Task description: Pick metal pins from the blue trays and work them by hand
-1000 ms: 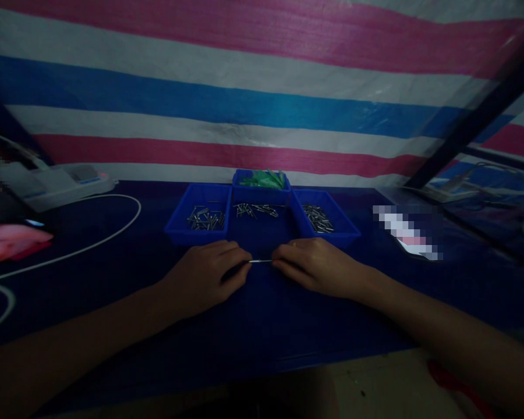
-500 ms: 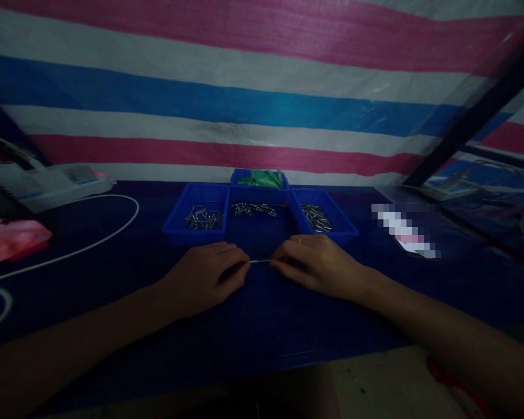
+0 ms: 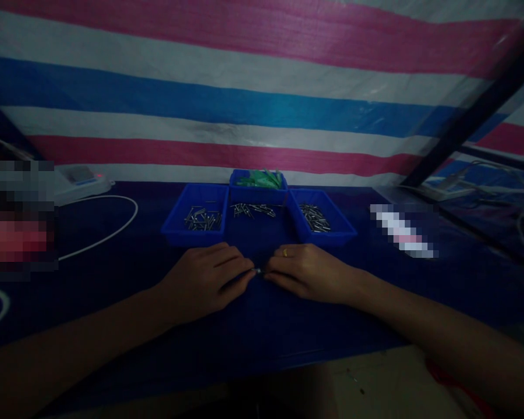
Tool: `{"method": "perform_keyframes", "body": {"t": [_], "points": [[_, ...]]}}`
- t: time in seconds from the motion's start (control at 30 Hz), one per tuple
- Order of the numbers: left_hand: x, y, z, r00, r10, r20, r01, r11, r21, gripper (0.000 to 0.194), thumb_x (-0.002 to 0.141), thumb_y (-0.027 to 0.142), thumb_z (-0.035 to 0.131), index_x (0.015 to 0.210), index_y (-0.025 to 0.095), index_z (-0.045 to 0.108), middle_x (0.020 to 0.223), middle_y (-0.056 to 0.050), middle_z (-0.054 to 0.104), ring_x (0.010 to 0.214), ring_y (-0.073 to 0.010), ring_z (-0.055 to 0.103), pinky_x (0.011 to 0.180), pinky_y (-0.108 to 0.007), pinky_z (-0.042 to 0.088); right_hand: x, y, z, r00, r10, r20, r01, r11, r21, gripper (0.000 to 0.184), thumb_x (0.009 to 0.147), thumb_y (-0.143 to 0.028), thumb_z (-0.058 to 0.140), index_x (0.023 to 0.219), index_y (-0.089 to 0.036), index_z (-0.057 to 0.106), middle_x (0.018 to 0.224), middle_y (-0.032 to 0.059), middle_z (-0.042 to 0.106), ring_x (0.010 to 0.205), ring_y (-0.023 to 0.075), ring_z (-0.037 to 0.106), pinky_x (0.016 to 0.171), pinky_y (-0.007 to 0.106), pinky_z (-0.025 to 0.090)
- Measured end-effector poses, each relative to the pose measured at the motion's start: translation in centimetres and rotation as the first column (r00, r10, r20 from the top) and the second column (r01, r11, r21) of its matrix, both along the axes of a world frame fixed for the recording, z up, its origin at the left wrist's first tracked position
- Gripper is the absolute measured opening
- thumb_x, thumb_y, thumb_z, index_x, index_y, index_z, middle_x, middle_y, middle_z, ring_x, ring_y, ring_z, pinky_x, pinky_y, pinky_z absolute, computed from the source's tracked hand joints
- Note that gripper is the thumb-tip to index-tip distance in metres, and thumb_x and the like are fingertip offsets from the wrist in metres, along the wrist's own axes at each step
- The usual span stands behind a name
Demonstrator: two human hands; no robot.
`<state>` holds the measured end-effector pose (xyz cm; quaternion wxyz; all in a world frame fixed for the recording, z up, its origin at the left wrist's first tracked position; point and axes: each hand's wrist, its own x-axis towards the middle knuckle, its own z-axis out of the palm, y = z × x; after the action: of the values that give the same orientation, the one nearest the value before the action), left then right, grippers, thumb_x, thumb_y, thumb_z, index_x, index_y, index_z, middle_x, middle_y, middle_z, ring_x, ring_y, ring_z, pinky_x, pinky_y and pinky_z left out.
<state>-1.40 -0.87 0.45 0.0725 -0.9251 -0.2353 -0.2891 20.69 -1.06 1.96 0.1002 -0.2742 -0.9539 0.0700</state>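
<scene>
Between my two hands, just above the blue tabletop, is a thin silvery metal pin (image 3: 258,270); only a short bit of it shows. My left hand (image 3: 212,276) pinches one end between thumb and fingers. From the other side my right hand (image 3: 308,272), with a ring on one finger, is closed on the opposite end. Beyond the left hand stands a blue bin (image 3: 170,224) holding many thin metal pieces. Another blue bin (image 3: 344,224) with similar pieces is past the right hand. Loose metal pins (image 3: 255,209) lie on the table between them.
A third blue bin (image 3: 238,192) with green packets (image 3: 264,178) stands at the back middle. A white cable (image 3: 113,233) curves over the table at left, near a white device (image 3: 82,177). A blurred-out flat object (image 3: 404,233) lies at right. Behind hangs a striped sheet (image 3: 244,105).
My hands have come closer together and slightly lower, and less of the metal pin shows between them. The bins and loose pieces stay where they were.
</scene>
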Motion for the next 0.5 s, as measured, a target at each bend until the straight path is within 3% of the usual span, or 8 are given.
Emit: {"method": "perform_keyframes", "body": {"t": [0.27,0.5], "points": [[0.03,0.39,0.20,0.989,0.036,-0.143,-0.062,0.982,-0.179,0.021,0.087,0.023,0.042,0.076,0.016,0.059,0.068,0.000,0.059,0.064,-0.0105,0.055,0.058,-0.021,0.041,0.52,-0.04,0.65,0.990,-0.090,-0.104,0.099,0.992,0.081,0.025,0.092,-0.027,0.036,0.086,-0.013,0.056,0.073,0.0038,0.056,0.066,0.0112,0.051,0.062,0.023,0.040],[0.04,0.41,0.02,0.990,0.083,-0.117,-0.103,0.979,-0.177,0.019,0.088,0.025,0.042,0.091,0.017,0.059,0.079,-0.001,0.061,0.073,-0.0120,0.057,0.063,-0.022,0.043,0.44,-0.20,0.86,0.989,-0.085,-0.120,0.095,0.992,0.081,0.030,0.093,-0.029,0.033,0.086,-0.013,0.057,0.071,0.0038,0.056,0.064,0.0106,0.051,0.061,0.022,0.040]]}}
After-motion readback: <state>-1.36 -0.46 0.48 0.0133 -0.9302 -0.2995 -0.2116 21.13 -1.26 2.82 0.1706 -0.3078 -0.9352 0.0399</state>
